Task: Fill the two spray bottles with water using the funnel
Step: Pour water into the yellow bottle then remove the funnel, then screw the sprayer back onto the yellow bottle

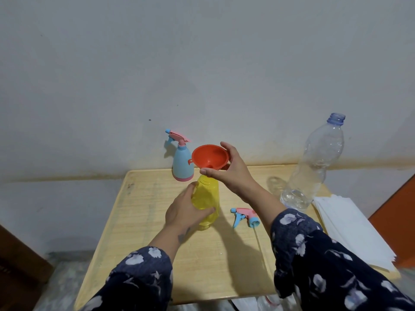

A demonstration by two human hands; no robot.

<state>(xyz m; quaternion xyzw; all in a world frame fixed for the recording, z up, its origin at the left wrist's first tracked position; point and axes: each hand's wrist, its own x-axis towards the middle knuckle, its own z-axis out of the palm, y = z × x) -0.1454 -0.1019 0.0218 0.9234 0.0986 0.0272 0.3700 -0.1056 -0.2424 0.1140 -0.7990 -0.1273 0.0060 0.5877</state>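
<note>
1. Sleeves [318, 261] frame the bottom of the view, dark floral, both forearms reaching forward over the table [139, 254].
2. Left hand [183, 213] wraps the yellow spray bottle [207, 198] at mid-body, fingers curled round it. Bottle is upright on the table, neck open. Looks like a steadying grip so it won't tip when the funnel seats.
3. Detached spray head [244, 216] lies on its side just right of the yellow bottle, dip tube trailing toward the near edge. Off the bottle so the neck is free for filling.
4. Paper stack [350, 227] sits at the right table edge, white sheets, overhanging a bit.
5. Right hand [231, 171] pinches the orange funnel [210, 157] by its rim, thumb under, fingers over the top edge. Funnel is in the air, tilted, spout just above the yellow bottle's mouth, not seated yet. Next step, I'd judge: drop the spout in.
6. Clear water bottle [314, 169] stands right of the hands, cap off, only a little water at the bottom. Within reach for pouring.
7. Blue spray bottle [183, 163] stands farthest back near the wall [202, 63], spray head on. Fill level can't be told.
</note>
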